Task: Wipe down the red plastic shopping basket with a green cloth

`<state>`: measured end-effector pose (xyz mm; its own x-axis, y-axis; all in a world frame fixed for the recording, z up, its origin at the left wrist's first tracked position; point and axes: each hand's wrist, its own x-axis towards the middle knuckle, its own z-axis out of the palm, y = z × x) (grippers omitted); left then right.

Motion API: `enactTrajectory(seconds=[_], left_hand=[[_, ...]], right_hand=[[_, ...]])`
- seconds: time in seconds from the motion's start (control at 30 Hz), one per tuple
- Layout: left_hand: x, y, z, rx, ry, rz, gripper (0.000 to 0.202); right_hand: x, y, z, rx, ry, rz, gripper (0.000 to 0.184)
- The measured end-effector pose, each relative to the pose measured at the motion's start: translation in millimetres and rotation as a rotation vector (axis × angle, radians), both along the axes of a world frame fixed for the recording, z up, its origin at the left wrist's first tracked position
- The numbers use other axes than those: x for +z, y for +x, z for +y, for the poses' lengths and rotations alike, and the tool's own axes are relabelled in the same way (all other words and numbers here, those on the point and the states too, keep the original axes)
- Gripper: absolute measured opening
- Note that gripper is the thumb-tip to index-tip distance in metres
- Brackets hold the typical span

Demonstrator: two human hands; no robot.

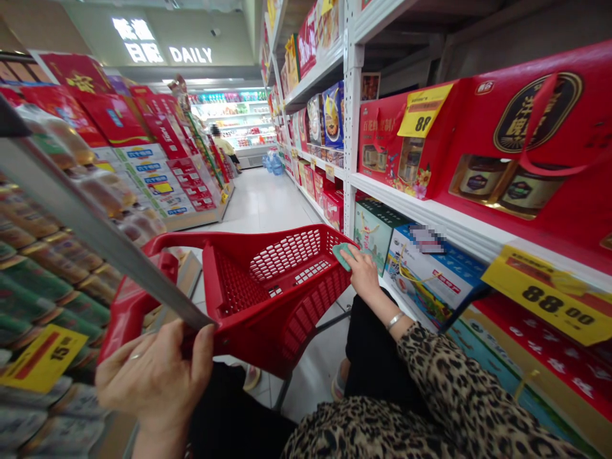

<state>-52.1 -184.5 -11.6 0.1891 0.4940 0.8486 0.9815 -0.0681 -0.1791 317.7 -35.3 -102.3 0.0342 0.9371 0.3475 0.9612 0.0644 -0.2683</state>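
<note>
A red plastic shopping cart (282, 280) stands in front of me, its perforated basket holding nothing that I can see. My left hand (155, 376) is closed around the lower end of the cart's grey metal bar (109, 236), close to the basket's near side. At the basket's far right corner, my right hand (363, 271) presses a folded green cloth (342, 255) against the red rim. The fingers lie over the cloth and partly hide it.
On the right, white shelving (350, 127) carries red gift boxes (526, 134) and yellow price tags. Bottled goods (71, 185) and stacked cartons (157, 182) line the left. A person (224, 148) is farther down the aisle, near blue water jugs (273, 162).
</note>
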Motion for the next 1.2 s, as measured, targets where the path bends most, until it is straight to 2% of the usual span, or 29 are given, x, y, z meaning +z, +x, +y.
enactTrajectory(seconds=[0.13,0.27,0.43,0.53,0.8,0.9,1.07,1.2], left_hand=[[3.3,11,-3,-0.021,-0.007,0.019,0.020],[9.2,28,-5,-0.028,0.036,0.020,0.024],[11.8,36,-3,-0.019,0.025,0.027,0.026],[12.3,36,-2,-0.003,0.029,-0.008,0.028],[8.4,34,3,-0.010,0.004,-0.031,0.026],[6.6,30,5,-0.008,-0.027,-0.043,0.025],[5.8,23,9,-0.001,-0.035,-0.066,0.023],[7.0,24,11,-0.051,-0.020,-0.110,0.025]], right_hand=[[-1.6,20,24,-0.082,-0.012,0.060,0.077],[-5.0,22,31,-0.098,0.011,0.083,0.075],[-13.9,3,12,-0.106,0.061,0.076,0.072],[-14.6,-14,-5,-0.058,0.099,0.028,0.073],[10.9,-79,-56,0.201,0.076,0.012,0.066],[19.3,-94,-68,0.260,0.070,0.018,0.066],[21.7,-89,-67,0.289,0.074,0.012,0.066],[20.2,-71,-52,0.209,0.037,0.001,0.067]])
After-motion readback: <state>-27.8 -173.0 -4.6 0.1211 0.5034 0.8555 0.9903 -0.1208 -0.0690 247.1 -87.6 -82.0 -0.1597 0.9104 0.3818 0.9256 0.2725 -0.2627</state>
